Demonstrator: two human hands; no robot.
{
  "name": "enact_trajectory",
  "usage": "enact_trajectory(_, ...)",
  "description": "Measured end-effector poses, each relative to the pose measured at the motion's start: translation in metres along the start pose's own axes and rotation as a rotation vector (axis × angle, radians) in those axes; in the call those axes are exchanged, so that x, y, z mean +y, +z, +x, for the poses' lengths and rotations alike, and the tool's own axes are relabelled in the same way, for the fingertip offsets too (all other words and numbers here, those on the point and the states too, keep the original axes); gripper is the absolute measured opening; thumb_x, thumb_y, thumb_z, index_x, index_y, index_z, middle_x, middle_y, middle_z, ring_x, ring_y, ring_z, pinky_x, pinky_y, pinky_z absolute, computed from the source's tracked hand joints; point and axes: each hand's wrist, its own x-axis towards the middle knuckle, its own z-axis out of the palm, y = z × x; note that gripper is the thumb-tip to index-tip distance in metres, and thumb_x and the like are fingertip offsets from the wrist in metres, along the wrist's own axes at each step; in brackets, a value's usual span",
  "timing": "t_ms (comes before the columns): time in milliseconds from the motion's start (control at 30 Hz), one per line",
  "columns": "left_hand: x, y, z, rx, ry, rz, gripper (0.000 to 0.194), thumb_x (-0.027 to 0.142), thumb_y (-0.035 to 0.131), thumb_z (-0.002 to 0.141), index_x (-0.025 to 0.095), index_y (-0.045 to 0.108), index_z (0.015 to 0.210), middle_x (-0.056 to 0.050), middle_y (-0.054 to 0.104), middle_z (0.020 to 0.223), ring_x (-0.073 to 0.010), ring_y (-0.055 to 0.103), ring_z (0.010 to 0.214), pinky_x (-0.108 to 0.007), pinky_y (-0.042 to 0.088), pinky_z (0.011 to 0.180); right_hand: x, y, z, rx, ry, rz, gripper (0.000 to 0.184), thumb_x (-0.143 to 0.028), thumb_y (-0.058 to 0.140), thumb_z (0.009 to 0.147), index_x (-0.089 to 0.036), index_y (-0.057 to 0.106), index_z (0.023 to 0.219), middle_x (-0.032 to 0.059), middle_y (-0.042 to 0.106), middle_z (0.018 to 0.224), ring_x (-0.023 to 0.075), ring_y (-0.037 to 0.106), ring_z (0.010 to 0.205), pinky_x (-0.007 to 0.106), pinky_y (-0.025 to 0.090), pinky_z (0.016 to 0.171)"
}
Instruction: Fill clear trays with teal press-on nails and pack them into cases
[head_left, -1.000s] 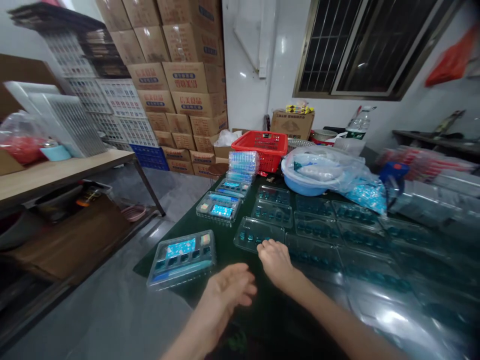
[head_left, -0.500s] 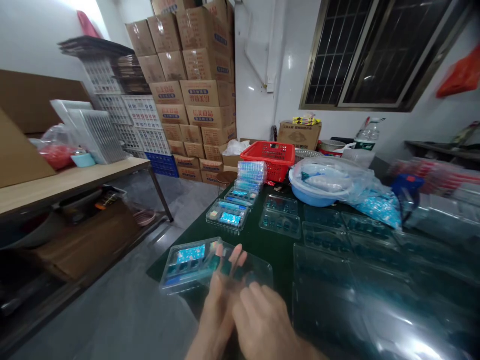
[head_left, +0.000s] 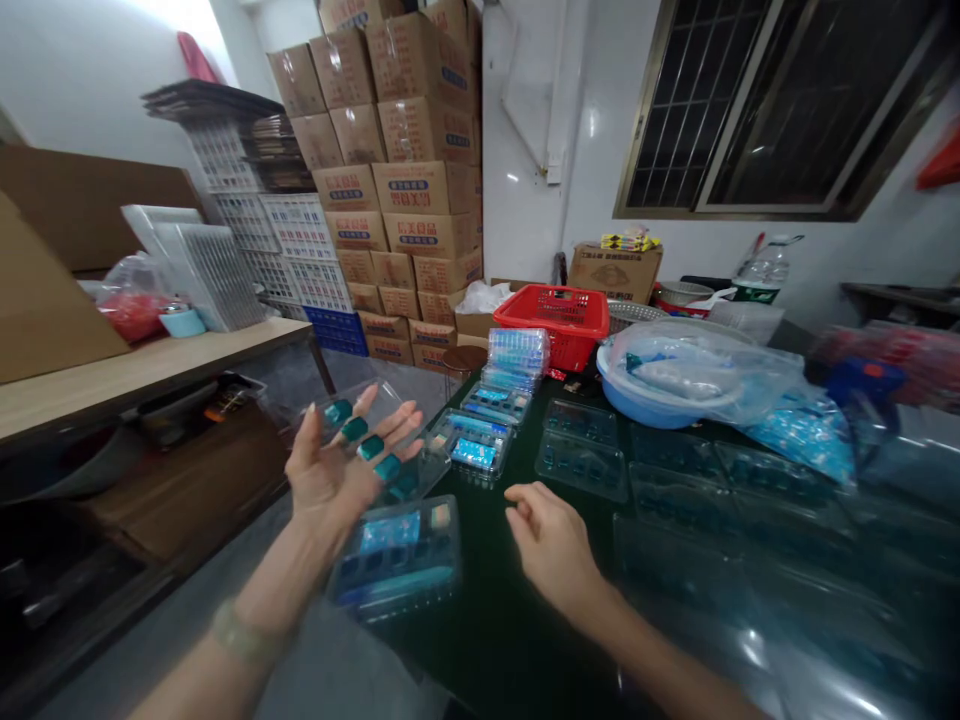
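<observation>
Clear blister tray (head_left: 362, 412) — long axis slanting away to the left, it seems — lies across my spread left hand (head_left: 334, 475), fingers apart, unclamped; my loosely curled right hand (head_left: 551, 545) holds nothing, above the dark mat (head_left: 487, 645).

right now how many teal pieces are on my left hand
4 teal pieces, in a slanting row across the fingers of the left hand; the clear plastic tray behind them may hide more.
</observation>
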Motion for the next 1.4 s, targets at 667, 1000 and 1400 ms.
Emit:
enact_trajectory(667,-0.022,-0.004,0.093,-0.189,-0.232,0.047,0.074,0.066,0.028,0.072,0.015,0.035,0.126,-0.016,0.057,0.107,-0.0313,0.05,0.103,-0.045,0.04,0.08,0.032,0.045,0.045,-0.048,0.145,0.287,0.02,-0.021,0.043,0.079,-0.021,0.053,0.097,-0.001,0.054,0.071,0.0105,0.051,0.054,0.022,0.041,0.053)
enact_trajectory(1000,-0.04,0.01,0.084,0.04,-0.216,0.033,0.052,0.061,0.048,0.066,0.018,0.054,0.093,-0.014,0.058,0.1,-0.0328,0.054,0.095,-0.053,0.042,0.076,0.01,0.04,0.051,0.155,-0.19,-0.262,0.05,-0.019,0.054,0.074,-0.025,0.04,0.122,0.0089,0.043,0.113,0.0217,0.048,0.093,0.035,0.041,0.075)
enact_trajectory(1400,-0.028,0.01,0.073,-0.02,0.05,0.74,0.058,0.062,0.033,0.073,0.02,0.051,0.108,-0.007,0.061,0.091,-0.0217,0.057,0.082,-0.033,0.044,0.068,0.009,0.004,0.082,0.15,-0.133,0.259,0.026,-0.021,0.042,0.082,-0.017,0.051,0.106,0.0043,0.058,0.084,0.0148,0.054,0.076,0.026,0.043,0.067)
